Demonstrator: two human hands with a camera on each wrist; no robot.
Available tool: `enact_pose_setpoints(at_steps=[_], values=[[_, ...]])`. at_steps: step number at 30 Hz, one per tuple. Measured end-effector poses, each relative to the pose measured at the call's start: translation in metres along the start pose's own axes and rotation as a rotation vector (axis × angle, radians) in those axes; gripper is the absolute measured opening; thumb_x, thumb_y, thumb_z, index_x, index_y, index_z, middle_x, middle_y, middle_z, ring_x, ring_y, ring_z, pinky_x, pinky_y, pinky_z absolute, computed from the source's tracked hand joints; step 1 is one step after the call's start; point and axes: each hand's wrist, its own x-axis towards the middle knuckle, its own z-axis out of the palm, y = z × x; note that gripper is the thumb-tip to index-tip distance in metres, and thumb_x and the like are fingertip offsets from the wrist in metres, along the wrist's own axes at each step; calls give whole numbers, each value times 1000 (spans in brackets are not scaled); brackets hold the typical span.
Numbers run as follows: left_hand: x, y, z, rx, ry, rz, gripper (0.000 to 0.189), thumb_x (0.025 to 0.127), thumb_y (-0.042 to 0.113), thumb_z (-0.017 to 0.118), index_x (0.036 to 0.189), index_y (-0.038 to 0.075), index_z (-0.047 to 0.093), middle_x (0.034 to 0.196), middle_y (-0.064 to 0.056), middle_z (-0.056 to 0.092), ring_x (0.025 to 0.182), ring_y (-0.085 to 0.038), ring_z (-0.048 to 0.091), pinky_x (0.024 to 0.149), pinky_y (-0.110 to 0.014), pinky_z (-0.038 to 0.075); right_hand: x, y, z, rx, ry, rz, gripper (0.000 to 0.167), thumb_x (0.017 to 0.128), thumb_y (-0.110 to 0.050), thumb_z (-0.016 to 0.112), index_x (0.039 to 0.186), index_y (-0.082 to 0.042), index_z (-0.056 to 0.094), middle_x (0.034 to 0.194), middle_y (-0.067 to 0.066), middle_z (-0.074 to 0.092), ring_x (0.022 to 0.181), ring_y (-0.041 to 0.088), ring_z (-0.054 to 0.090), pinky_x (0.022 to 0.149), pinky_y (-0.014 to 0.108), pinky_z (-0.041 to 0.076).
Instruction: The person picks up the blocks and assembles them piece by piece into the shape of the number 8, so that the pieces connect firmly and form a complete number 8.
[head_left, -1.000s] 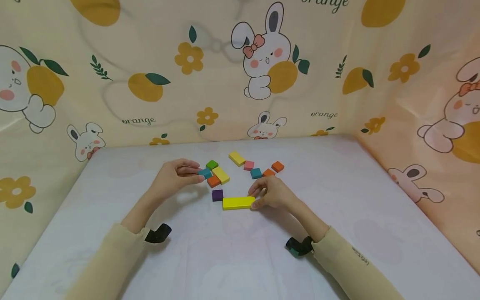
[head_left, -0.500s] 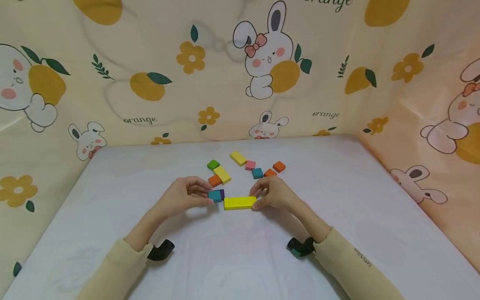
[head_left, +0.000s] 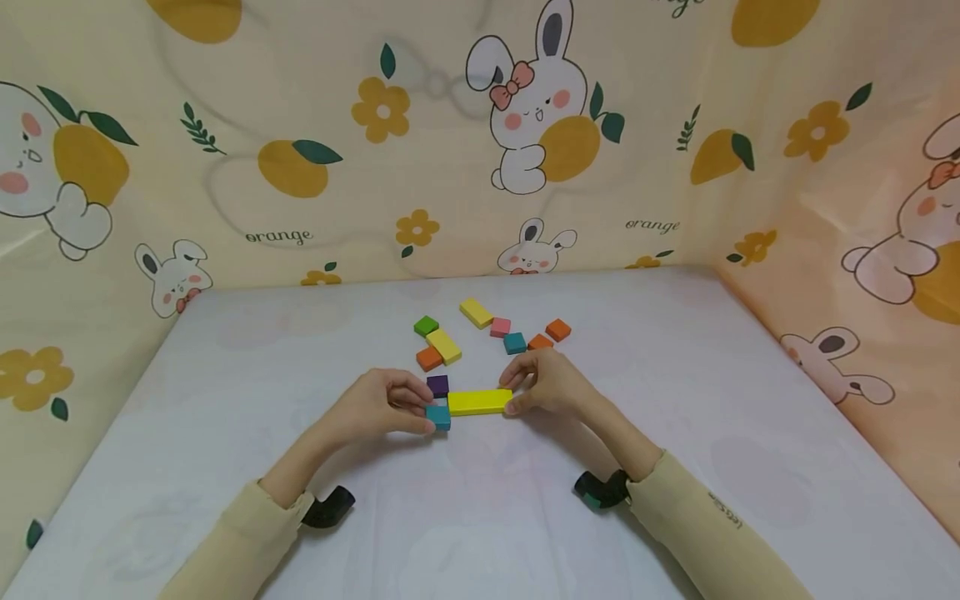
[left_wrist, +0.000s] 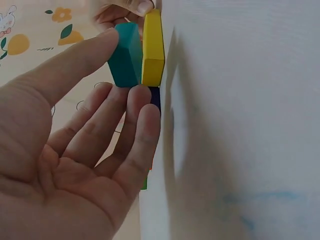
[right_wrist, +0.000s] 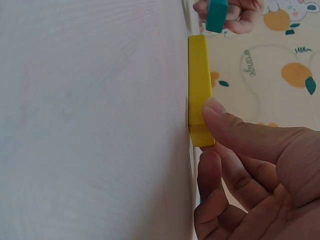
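Between thumb and fingertips my left hand [head_left: 382,404] pinches a teal block [head_left: 438,418], which the left wrist view shows raised off the table. The block is at the near left corner of a long yellow block [head_left: 480,402] lying flat. At that block's right end my right hand [head_left: 551,383] holds it, with thumb and fingers on either side, as the right wrist view [right_wrist: 200,90] also shows. A purple block [head_left: 438,385] lies just behind the yellow block's left end, close to my left fingertips.
Farther back on the left lie a green block [head_left: 426,325], a pale yellow block [head_left: 444,346] and an orange block [head_left: 429,358]. To their right are another pale yellow block [head_left: 476,313], a pink block [head_left: 500,327], a second teal block [head_left: 514,342] and two orange blocks [head_left: 558,330].
My left hand has carried the teal block from beside the green and orange blocks toward the near side, past the purple block. My right hand has stayed at the long yellow block.
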Motion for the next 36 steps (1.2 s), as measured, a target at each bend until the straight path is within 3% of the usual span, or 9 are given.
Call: enact_pose_setpoints(at_steps=[10, 25, 36], values=[[3, -6, 3, 28, -22, -41, 38, 74, 20, 89, 103, 6, 68, 95, -4, 71, 88, -23, 65, 81, -31, 53, 1, 0, -1, -9, -4, 5, 30, 70, -13, 91, 95, -13, 75, 85, -1, 66, 83, 23, 53, 69, 33, 46], [5, -6, 8, 112, 36, -50, 38, 72, 17, 90, 103, 9, 67, 95, 0, 70, 85, -22, 61, 79, -33, 52, 1, 0, -1, 9, -5, 16, 31, 68, -13, 91, 94, -12, 75, 85, 0, 67, 82, 24, 54, 69, 33, 46], [4, -4, 13, 117, 1, -42, 38, 72, 17, 90, 102, 10, 68, 94, 1, 70, 82, -22, 58, 74, -29, 50, 2, 3, 0, 0, 5, 28, 30, 68, -13, 91, 93, -15, 75, 85, -1, 68, 83, 24, 55, 70, 33, 47]])
